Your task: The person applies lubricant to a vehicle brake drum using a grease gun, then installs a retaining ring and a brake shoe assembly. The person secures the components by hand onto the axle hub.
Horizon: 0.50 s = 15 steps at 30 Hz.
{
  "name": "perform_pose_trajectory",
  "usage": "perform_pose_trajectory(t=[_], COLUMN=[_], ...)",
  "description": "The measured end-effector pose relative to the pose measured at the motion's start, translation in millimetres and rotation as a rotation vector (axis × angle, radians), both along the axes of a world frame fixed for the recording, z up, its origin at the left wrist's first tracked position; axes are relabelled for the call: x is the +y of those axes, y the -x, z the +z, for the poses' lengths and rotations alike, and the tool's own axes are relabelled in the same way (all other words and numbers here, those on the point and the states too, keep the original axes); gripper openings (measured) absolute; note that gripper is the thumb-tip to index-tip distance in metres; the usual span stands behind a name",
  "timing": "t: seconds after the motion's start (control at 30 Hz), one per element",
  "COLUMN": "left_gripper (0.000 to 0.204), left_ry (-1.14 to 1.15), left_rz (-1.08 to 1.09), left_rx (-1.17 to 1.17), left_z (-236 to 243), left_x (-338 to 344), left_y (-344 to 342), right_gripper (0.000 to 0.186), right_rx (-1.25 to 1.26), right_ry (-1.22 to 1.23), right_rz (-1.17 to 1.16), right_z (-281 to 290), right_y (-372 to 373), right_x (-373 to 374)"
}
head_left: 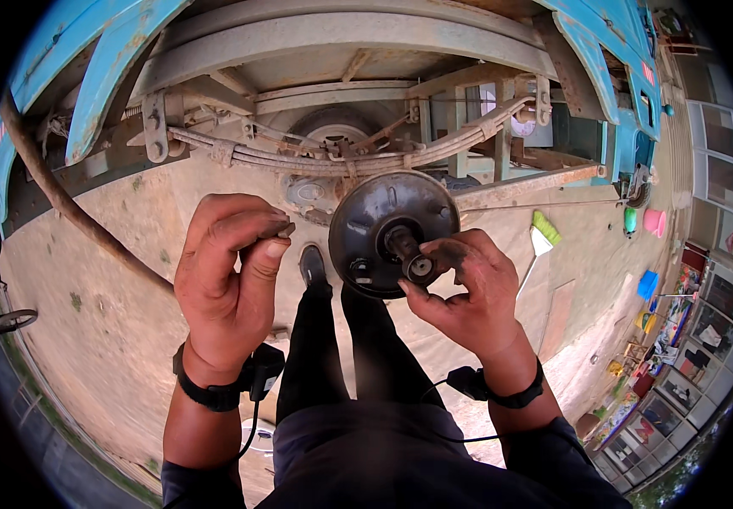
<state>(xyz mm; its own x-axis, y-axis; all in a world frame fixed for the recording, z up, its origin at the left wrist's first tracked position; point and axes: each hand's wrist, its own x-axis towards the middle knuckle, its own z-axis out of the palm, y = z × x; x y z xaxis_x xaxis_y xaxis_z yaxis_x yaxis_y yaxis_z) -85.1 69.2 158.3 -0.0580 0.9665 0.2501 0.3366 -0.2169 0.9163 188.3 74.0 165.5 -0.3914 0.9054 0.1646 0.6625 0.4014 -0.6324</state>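
Note:
A dark, greasy round brake drum or backing plate (366, 216) sits upright in front of me, below the truck's leaf spring (332, 159). From its centre a short metal shaft (403, 246) sticks out toward me, with a round, hollow-looking end. The thumb and forefinger of my right hand (472, 288) close around that end, and the fingertips are black with grease. To the left of the drum, my left hand (229, 267) is raised in mid-air, thumb and fingers pinched together. A tiny bit of something shows at its fingertips, too small to name.
The blue truck body (112, 93) and its rusty frame (358, 38) arch over the far side. A wooden pole (78, 212) leans at the left. A green-headed broom (540, 237) lies right, with a pink bucket (654, 222) beyond. Both wrists carry cabled straps.

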Motion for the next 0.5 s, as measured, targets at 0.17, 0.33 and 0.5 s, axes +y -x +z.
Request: perform_pose_trajectory(t=[0.17, 0.33, 0.5], left_gripper=[0.013, 0.011, 0.012], left_ry=[0.036, 0.085, 0.103], left_rz=[0.056, -0.012, 0.078], left_rx=[0.040, 0.079, -0.019], left_z=[-7, -10, -13], left_x=[-17, -29, -32], left_y=[10, 17, 9], right_gripper=[0.048, 0.052, 0.049], right_rx=[-0.092, -0.104, -0.087], right_ry=[0.040, 0.157, 0.121], right_rz=[-0.031, -0.079, -0.070], right_z=[-9, -8, -14], right_y=[6, 6, 6], right_x=[2, 1, 3])
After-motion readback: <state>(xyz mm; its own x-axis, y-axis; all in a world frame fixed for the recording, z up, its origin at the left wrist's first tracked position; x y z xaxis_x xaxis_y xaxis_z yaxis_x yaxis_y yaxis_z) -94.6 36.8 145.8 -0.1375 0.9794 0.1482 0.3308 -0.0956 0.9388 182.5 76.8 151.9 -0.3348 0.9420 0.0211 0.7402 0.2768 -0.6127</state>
